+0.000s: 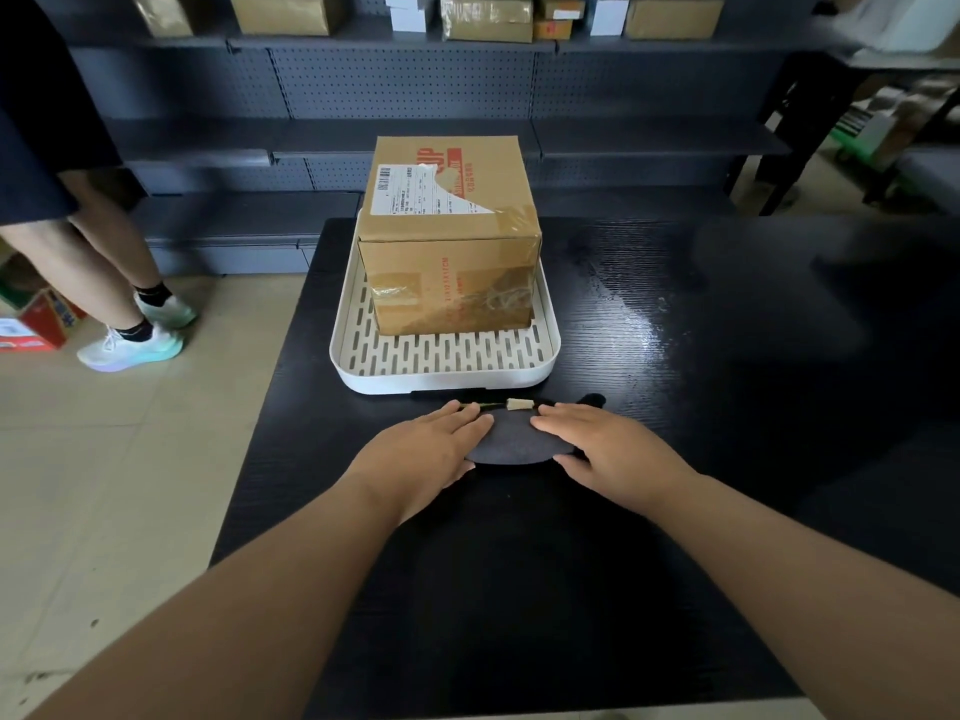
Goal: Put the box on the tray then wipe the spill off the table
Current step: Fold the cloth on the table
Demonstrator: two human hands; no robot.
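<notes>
A taped cardboard box (449,236) with a shipping label stands inside the white slotted tray (441,363) on the black table (519,589). Just in front of the tray lies a dark folded cloth (514,441) with a small tag on its far edge. My left hand (423,459) rests flat on the cloth's left side and my right hand (608,449) lies flat on its right side, fingers together. A wet, shiny spill (641,324) spreads over the table to the right of the tray.
Dark pegboard shelving (405,85) with several cardboard boxes runs along the back. A person's legs in white sneakers (130,340) stand on the tiled floor at the left, near a red carton (39,324). A dark table frame (810,122) stands at the far right.
</notes>
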